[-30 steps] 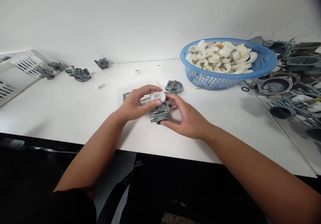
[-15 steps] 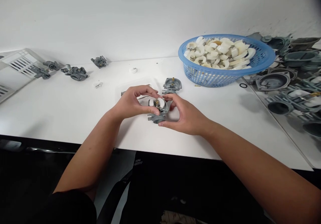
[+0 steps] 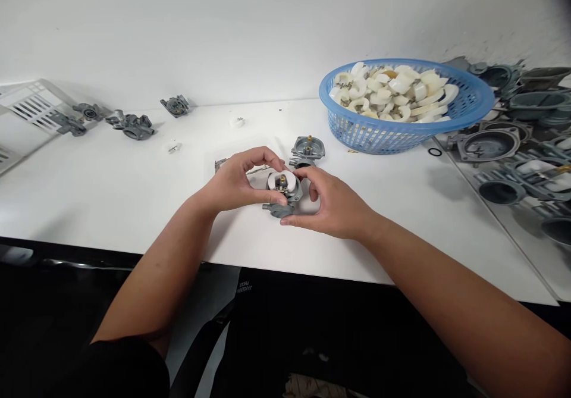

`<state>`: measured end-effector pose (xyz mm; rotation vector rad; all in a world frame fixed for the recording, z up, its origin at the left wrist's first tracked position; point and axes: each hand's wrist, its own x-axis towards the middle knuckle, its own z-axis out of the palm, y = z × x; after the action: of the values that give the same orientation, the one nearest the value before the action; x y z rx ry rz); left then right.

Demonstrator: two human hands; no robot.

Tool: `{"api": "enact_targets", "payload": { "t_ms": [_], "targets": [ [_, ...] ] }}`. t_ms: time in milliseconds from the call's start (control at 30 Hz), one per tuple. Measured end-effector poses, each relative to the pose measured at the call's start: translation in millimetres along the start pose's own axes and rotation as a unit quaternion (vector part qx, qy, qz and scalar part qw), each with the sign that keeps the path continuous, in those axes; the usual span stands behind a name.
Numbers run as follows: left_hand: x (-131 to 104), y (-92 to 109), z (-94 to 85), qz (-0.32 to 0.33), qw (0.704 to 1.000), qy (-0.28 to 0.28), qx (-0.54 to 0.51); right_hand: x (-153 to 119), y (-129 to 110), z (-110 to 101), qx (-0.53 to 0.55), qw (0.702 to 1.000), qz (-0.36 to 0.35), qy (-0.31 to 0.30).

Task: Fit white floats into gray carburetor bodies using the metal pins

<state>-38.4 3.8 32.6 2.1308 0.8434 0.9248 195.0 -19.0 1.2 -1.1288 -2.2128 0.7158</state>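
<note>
A grey metal carburetor point(image 3: 281, 210) stands on the white table between my hands, its inside facing up. A white C-shaped float point(image 3: 289, 181) sits in its top around a brass jet point(image 3: 282, 179). My left hand point(image 3: 238, 182) is closed on the float, with the thumb at its near side and the fingertips at its far side. My right hand point(image 3: 334, 206) grips the carburetor body from the right, thumb low and fingers behind. Just behind it stands a second carburetor point(image 3: 308, 147), open at the top with brass parts showing and no float visible in it.
A blue basket point(image 3: 370, 139) full of white floats stands back right. Several carburetor bodies point(image 3: 491, 143) are piled at the far right, near a black O-ring point(image 3: 435, 152). More carburetors point(image 3: 131, 125) lie back left by a white slotted crate point(image 3: 38, 109). A loose float point(image 3: 238, 122) lies behind.
The white float has shifted and now shows as a fuller C around the brass jet. My hands keep nearly the same hold; the view has shifted slightly.
</note>
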Motion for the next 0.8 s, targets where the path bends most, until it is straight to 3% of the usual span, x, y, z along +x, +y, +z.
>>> {"api": "enact_targets", "payload": {
  "t_ms": [367, 667, 800],
  "targets": [
    [1, 11, -2.2, 0.005, 0.997, -0.079, -0.016, 0, 0, 0, 0.008, 1.0, -0.007, -0.002],
    [-1, 5, -0.7, -0.007, 0.999, -0.021, -0.048, -1, -1, 0, 0.018, 1.0, -0.002, 0.004],
    [-1, 3, -1.9, -0.016, 0.997, -0.048, -0.064, -1, 1, 1, 0.03, 0.999, -0.01, 0.008]
  ]
}}
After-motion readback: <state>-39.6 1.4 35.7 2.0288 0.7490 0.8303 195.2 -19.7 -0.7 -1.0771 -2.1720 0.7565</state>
